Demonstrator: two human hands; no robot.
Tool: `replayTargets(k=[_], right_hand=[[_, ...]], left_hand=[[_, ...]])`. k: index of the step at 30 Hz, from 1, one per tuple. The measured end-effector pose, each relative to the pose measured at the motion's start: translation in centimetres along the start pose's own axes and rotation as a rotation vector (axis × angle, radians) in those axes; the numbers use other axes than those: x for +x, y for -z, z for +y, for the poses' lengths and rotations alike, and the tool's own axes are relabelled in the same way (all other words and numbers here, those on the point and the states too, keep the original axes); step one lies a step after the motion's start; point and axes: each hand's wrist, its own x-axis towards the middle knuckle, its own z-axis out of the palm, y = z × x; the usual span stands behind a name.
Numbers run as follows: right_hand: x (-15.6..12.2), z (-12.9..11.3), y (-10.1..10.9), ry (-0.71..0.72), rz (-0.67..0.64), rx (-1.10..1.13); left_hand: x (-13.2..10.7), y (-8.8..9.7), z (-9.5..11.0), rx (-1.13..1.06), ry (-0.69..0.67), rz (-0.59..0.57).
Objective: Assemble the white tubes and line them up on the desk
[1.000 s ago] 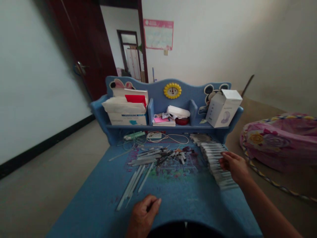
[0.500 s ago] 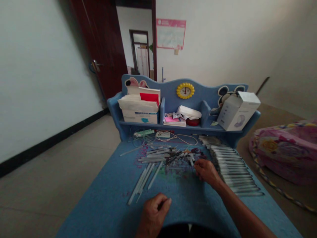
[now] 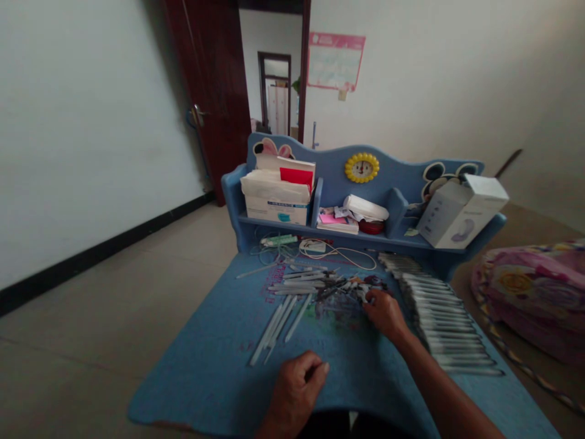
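My left hand (image 3: 299, 384) rests near the front of the blue desk (image 3: 201, 360), its fingers curled in and the thumb against them; nothing shows in it. Farther forward, my right hand (image 3: 384, 310) is closed in a pinch at the right end of a pile of small dark and white parts (image 3: 340, 286). What its fingertips hold, if anything, is hidden. Slim pale tubes (image 3: 276, 323), like pen barrels, lie loose left of the pile. A long row of similar clear, pen-like sticks (image 3: 445, 323) lies side by side beyond my right forearm.
The desk's back shelf holds an opened mask box (image 3: 276, 210), papers with a white roll (image 3: 365, 207), and a tilted white carton (image 3: 461, 213). A looped white cable (image 3: 347, 256) lies below it. On the right is a pink flowered bundle (image 3: 525, 292).
The view has turned left, so everything sits farther right in the picture. My right hand has moved slightly farther into the pile. My left hand stays curled near the front.
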Motion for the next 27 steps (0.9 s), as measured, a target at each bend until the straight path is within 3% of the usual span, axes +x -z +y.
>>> replayTargets(k=[6, 17, 27], right_hand=[[-0.2, -0.5, -0.1, 0.022, -0.015, -0.159], [1.3, -4.5, -0.9, 0.140, -0.049, -0.349], [2.2, -5.0, -1.5, 0.184, -0.063, -0.465]], left_hand=[[0.0, 0.0, 0.3, -0.011, -0.004, 0.011], [-0.2, -0.1, 0.3, -0.026, 0.026, 0.008], [-0.2, 0.0, 0.4, -0.067, 0.032, 0.018]])
